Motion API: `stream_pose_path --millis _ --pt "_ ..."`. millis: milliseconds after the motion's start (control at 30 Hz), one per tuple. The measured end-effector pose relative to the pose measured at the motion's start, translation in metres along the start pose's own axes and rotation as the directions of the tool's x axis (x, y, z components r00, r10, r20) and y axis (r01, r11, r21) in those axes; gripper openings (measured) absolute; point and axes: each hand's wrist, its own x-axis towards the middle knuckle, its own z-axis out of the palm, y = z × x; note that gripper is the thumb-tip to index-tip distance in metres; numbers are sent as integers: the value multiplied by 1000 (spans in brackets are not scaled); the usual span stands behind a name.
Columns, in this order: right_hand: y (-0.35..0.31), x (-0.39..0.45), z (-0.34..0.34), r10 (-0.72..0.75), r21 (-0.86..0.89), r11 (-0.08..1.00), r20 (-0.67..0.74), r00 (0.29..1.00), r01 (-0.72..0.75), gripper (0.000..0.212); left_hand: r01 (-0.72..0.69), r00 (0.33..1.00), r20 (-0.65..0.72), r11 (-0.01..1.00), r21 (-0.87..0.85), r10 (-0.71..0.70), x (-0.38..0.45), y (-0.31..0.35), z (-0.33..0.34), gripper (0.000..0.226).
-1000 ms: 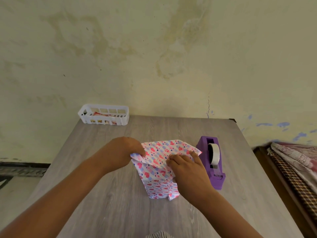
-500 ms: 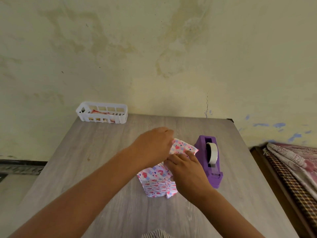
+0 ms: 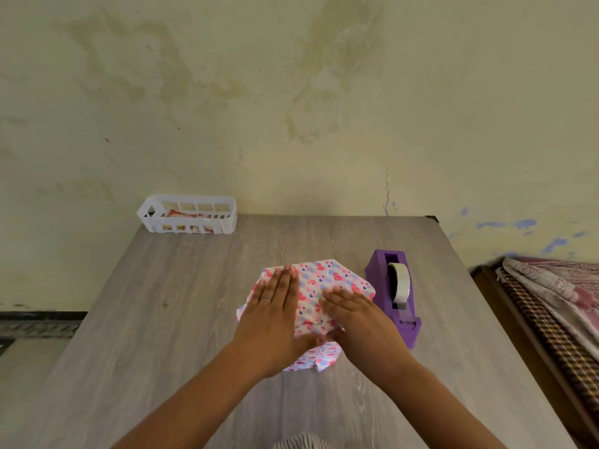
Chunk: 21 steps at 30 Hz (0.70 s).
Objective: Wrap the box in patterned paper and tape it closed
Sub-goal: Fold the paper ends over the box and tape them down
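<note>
A box covered in white paper with pink and blue hearts (image 3: 327, 280) lies mid-table; the box itself is hidden under the paper. My left hand (image 3: 275, 309) lies flat on its top left, fingers straight, pressing the folded paper down. On the right side of the top, my right hand (image 3: 353, 314) presses with straight fingers. A loose paper end (image 3: 319, 359) sticks out at the near side. A purple tape dispenser (image 3: 393, 293) with a clear roll stands just right of the box.
A white slotted basket (image 3: 188, 215) holding packets sits at the table's far left corner by the wall. The grey wooden table (image 3: 162, 319) ends at the right beside a bed with folded patterned cloth (image 3: 557, 286).
My left hand folded the left paper flap over the top, then flattened out on it. My right hand stayed on the right side, pressing down.
</note>
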Motion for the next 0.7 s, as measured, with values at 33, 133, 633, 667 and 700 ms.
stream_pose_path --millis 33,133,633,667,700 --pt "2 -1 3 -14 -5 1000 14 1000 14 61 -16 1000 -2 1000 9 16 -1 -3 2 124" --pt "-3 -4 2 30 -1 1000 -20 999 -30 69 -35 997 -62 998 57 38 2 -10 9 120" --pt "21 -4 24 -134 -126 988 -376 917 93 47 -142 943 -291 986 92 163 4 -9 31 64" --pt "21 0 21 -115 -110 991 -364 924 80 46 -121 943 -300 989 82 140 6 -6 31 62" --pt "21 3 17 -91 -92 994 -345 934 62 45 -107 944 -306 991 76 125 8 -3 30 60"
